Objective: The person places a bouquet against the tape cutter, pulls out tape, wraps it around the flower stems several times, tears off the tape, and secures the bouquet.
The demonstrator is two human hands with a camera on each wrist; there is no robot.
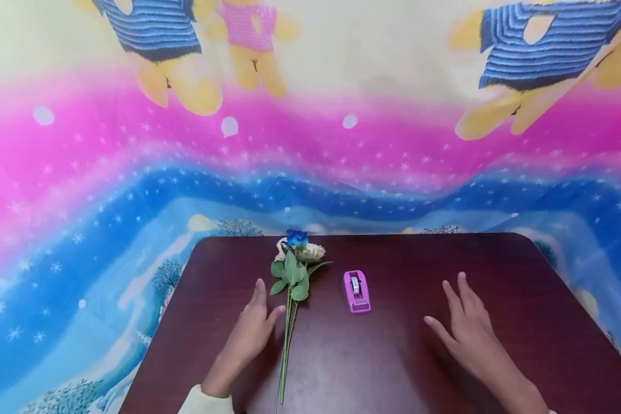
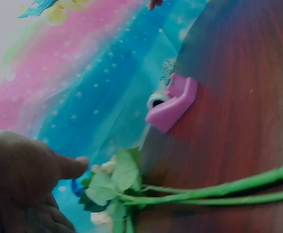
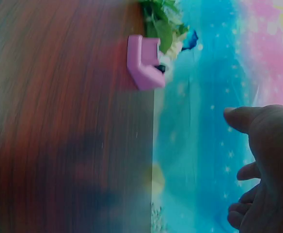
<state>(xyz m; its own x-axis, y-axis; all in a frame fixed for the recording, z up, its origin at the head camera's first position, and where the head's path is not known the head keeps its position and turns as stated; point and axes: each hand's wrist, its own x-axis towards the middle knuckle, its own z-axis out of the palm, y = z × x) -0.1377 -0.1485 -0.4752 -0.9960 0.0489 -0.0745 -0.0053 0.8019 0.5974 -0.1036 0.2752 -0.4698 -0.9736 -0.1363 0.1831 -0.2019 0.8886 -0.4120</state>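
A bunch of artificial-looking flowers lies on the dark table, its green stems [image 1: 286,351] pointing toward the person. A blue rose [image 1: 297,238] and pale blooms [image 1: 311,252] top it, with leaves [image 1: 292,270] below them. Just left of the stems is the left hand [image 1: 249,326], fingers extended, holding nothing. A pink tape dispenser [image 1: 357,292] with a small tape roll stands right of the flowers; the left wrist view shows the dispenser [image 2: 173,104] from the side. Farther right, the right hand [image 1: 466,330] hovers with spread fingers, also holding nothing, apart from the dispenser.
The brown wooden table [image 1: 393,345] has rounded far corners. Behind it hangs a printed cloth [image 1: 341,155] in pink and blue with bears and snowflakes, reaching down around the table's far and side edges.
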